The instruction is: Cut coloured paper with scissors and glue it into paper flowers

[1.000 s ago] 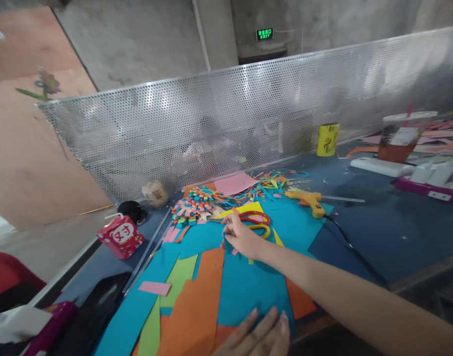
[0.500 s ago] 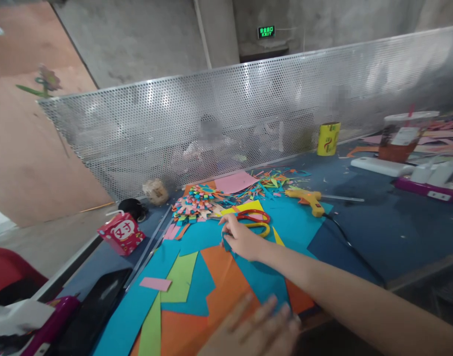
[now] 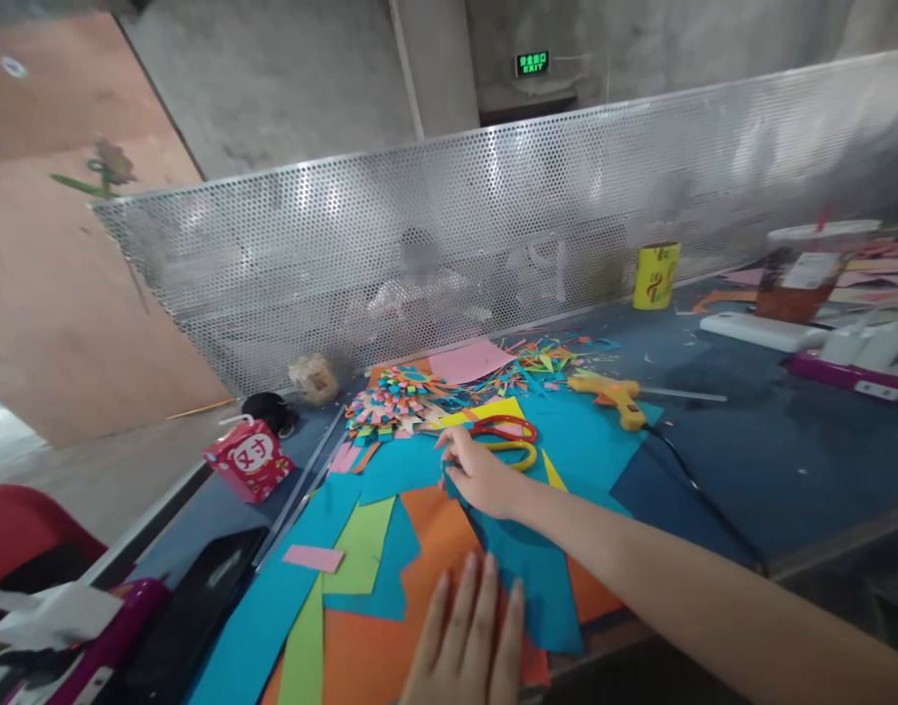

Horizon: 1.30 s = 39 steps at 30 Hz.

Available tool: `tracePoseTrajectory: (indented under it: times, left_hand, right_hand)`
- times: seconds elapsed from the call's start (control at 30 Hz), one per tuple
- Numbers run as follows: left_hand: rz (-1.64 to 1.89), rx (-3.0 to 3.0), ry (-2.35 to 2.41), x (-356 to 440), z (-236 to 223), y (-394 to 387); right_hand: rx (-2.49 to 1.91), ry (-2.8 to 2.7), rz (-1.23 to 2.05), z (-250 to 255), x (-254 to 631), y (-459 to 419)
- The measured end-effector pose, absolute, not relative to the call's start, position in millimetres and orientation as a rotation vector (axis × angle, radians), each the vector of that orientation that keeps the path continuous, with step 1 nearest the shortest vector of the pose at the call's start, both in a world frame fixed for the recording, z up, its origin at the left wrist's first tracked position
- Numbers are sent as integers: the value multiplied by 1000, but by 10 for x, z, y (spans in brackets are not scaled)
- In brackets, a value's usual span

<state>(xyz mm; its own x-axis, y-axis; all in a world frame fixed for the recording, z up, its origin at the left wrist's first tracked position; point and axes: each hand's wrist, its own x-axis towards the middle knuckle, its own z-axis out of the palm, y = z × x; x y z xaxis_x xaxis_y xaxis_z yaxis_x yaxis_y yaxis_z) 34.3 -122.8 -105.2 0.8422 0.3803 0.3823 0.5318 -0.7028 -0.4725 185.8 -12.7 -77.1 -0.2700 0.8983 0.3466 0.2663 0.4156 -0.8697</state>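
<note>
My left hand (image 3: 467,641) lies palm down with its fingers stretched over the orange paper (image 3: 441,539) at the bottom middle. Farther up, my right hand (image 3: 482,475) reaches in from the right, its thumb and fingers pinched on a blue paper (image 3: 529,563) near that paper's upper edge. Scissors with red and yellow handles (image 3: 518,453) lie just behind the right hand, which partly covers them. Light green paper (image 3: 360,548) and a pink paper strip (image 3: 313,558) lie to the left.
Fringed paper flowers (image 3: 390,401) and a heap of paper scraps (image 3: 541,362) lie toward the perforated metal divider (image 3: 390,215). A yellow glue gun (image 3: 617,399) with a black cord is on the right. Around the edges are a red drink carton (image 3: 250,460), a yellow tape roll (image 3: 655,277) and purple power strips (image 3: 852,377).
My left hand has come down flat and slid left onto the orange paper, shifting its edge a little. The right hand has kept its place. The view has shifted slightly.
</note>
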Motion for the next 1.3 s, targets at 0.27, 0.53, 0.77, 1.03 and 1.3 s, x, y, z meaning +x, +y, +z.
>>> tracePoseTrajectory:
  times: [0.27,0.53,0.77,1.03,1.3]
  left_hand:
    - [-295,-2597,-549,-131,-517,-915]
    - [-242,-2638,-826,-224,-520,-856]
    - [-98,-2625,-1311,1,-370,-347]
    - [77,-2863,-1080,131,-379,61]
    - [84,-3017,-771,-42,-360,-402]
  right_hand:
    - [-1039,-1643,832,-786,1899,-45]
    - [-1066,-1514,814,-716,1926,-52]
    - [-1087,-1626,738,-815,1941,-14]
    - [-1163,-1809,617,-799,1952,-79]
    - [-1202,-1843,581,-795,1960,-54]
